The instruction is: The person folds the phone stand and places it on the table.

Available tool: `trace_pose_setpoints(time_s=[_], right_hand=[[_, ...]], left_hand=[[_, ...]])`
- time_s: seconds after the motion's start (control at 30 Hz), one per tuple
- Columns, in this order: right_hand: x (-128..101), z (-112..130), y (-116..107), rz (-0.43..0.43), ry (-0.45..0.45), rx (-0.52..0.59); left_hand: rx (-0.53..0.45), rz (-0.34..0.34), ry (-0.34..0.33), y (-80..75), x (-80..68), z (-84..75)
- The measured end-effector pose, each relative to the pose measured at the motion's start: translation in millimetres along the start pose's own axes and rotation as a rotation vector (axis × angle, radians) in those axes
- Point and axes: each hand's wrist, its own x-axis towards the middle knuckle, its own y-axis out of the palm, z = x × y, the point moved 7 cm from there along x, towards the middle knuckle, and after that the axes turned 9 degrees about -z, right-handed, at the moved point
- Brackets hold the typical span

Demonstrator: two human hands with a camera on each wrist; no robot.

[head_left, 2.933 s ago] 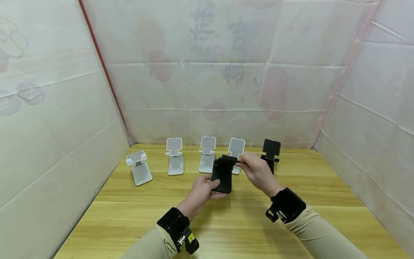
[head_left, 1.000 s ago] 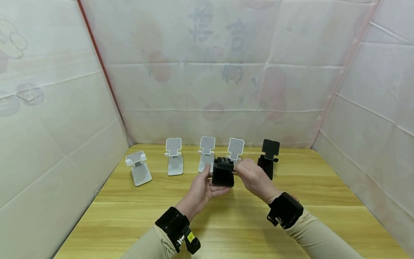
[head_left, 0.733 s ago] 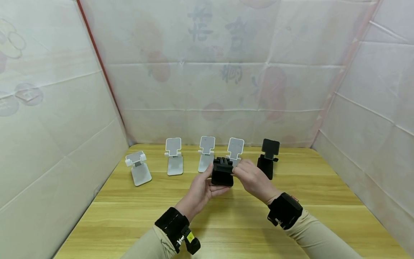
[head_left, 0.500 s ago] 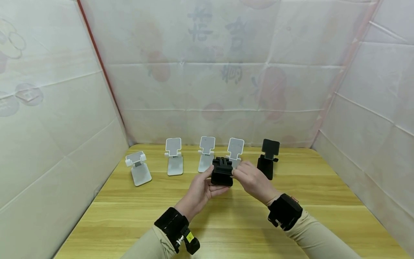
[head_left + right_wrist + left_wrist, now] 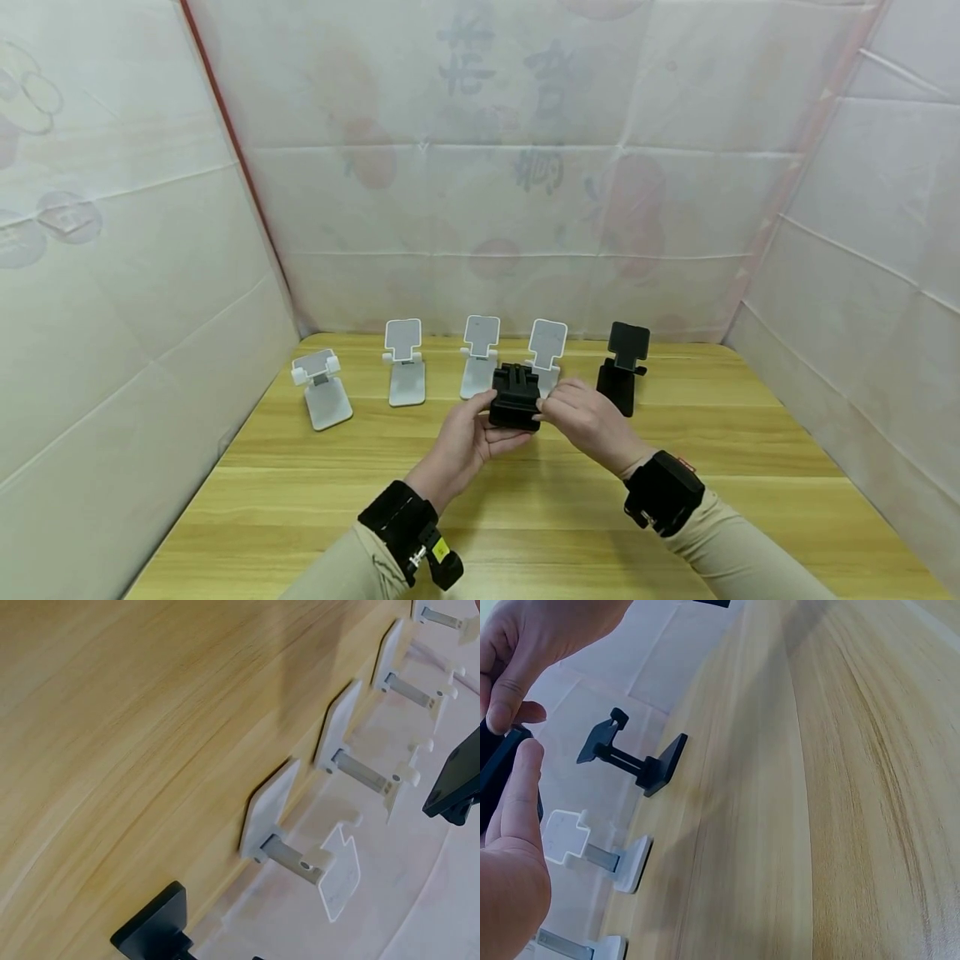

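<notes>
Nearest, above the middle of the bench (image 5: pixel 525 508), both hands work on one black phone stand (image 5: pixel 515 400), held clear of the wood. The left hand (image 5: pixel 463 442) has its grip grasping the stand from the left and underneath, thumb along the side; in the left wrist view that thumb presses the black edge. The right hand (image 5: pixel 587 419) pinches the stand's right upper part between fingertips and thumb. The stand looks folded down into a compact block, so by my reading the folding of this one is nearly finished and it has yet to be set down.

Farther back, along the far edge of the bench, five more stands sit in a row, all with arms raised: a black stand (image 5: pixel 622 369) toward the far right, then three upright white stands (image 5: pixel 480 360) partly behind the hands, and a tilted white stand (image 5: pixel 322 390) toward the far left corner. If they are to be folded too, most of the work remains.
</notes>
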Motion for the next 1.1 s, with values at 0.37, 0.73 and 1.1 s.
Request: trace_pose_setpoints(time_s=[0.37, 0.73, 1.1], right_hand=[[-1, 1, 0, -0.001, -0.023, -0.033], [-8, -6, 0, -0.076, 0.062, 0.105], [-17, -16, 6, -0.075, 0.315, 0.287]], left_hand=[[-0.002, 0.018, 0.012, 0.2, 0.4, 0.6], [-0.021, 0.018, 0.025, 0.7, 1.0, -1.4], [0.007, 0.032, 0.039, 2.1, 1.3, -2.6]])
